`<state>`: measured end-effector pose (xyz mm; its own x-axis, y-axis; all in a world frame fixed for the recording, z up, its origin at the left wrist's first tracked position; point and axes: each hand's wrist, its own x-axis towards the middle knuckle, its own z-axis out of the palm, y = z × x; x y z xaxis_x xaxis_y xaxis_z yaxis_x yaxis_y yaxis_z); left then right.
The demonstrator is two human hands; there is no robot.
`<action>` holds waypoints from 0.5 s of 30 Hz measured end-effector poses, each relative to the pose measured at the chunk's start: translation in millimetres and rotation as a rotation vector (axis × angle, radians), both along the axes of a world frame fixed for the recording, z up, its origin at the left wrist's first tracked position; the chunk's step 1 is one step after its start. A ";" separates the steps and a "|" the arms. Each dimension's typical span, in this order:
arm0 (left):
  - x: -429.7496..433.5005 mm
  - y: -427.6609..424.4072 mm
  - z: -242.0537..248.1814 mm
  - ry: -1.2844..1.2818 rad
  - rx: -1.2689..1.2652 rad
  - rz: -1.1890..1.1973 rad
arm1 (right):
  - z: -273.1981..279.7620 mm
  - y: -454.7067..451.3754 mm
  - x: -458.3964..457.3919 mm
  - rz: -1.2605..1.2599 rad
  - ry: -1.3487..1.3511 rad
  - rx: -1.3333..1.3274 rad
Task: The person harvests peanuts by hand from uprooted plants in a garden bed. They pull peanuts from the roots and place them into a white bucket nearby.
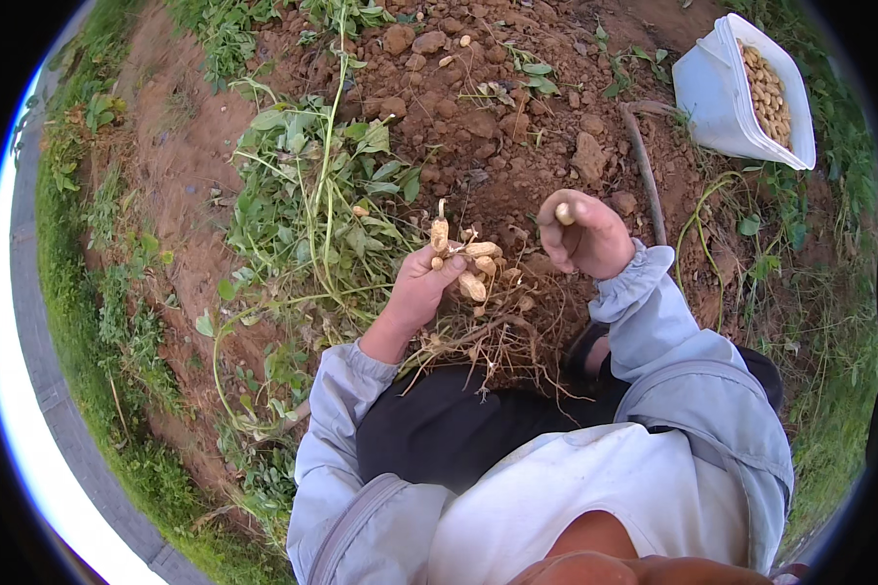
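My left hand (pixel 418 289) grips a cluster of peanut pods (pixel 473 285) on their stems, with the pods fanning out past the thumb. Just below, a tangle of peanut roots (pixel 508 333) with more small pods hangs over my dark trousers. To the right, my right hand (pixel 596 238) is raised and curled, apart from the cluster. A single pale peanut pod (pixel 564 213) is pinched between its thumb and fingers. Left of my left hand lies a heap of leafy peanut plants (pixel 300 183) on the soil.
A white plastic bucket (pixel 710 91) holding many peanuts (pixel 767 95) stands at the upper right. Near it, a bent wooden stick (pixel 642 161) lies on cloddy brown soil (pixel 475 110). Loose pods (pixel 446 61) are scattered ahead. Grass and a paved strip (pixel 66 409) border the left.
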<state>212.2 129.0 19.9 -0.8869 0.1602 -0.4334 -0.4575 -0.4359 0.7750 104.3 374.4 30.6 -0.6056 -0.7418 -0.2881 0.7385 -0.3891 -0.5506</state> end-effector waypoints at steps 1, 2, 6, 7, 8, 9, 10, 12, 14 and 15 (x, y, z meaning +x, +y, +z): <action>-0.3 0.5 -0.8 -0.004 -0.011 0.000 | 12.1 -8.0 3.0 0.036 0.092 0.188; -0.5 0.8 -0.9 -0.009 -0.022 0.000 | 9.3 -12.6 1.2 0.162 0.195 0.219; -3.3 5.6 0.1 0.023 -0.063 -0.003 | 5.8 -42.4 7.8 0.276 0.905 0.507; -3.5 5.8 0.5 0.008 -0.057 -0.003 | 11.8 -47.0 7.3 0.307 0.969 0.547; -3.5 5.9 0.9 -0.008 -0.050 -0.003 | 14.7 -49.1 7.1 0.339 1.032 0.588; -3.6 6.3 1.7 -0.023 -0.042 -0.002 | 12.9 -48.4 5.8 0.356 1.072 0.619; -4.1 6.1 2.4 -0.022 -0.079 -0.035 | 9.2 -47.4 3.3 0.373 1.111 0.650; -5.6 5.0 3.2 -0.019 -0.153 -0.103 | 13.8 -46.8 0.6 0.405 1.151 0.710; -7.1 8.3 4.1 0.056 -0.310 -0.209 | 14.1 -39.8 -3.8 0.501 1.271 0.709; -7.3 8.5 4.9 0.092 -0.391 -0.263 | 12.9 -35.2 -6.7 0.548 1.329 0.705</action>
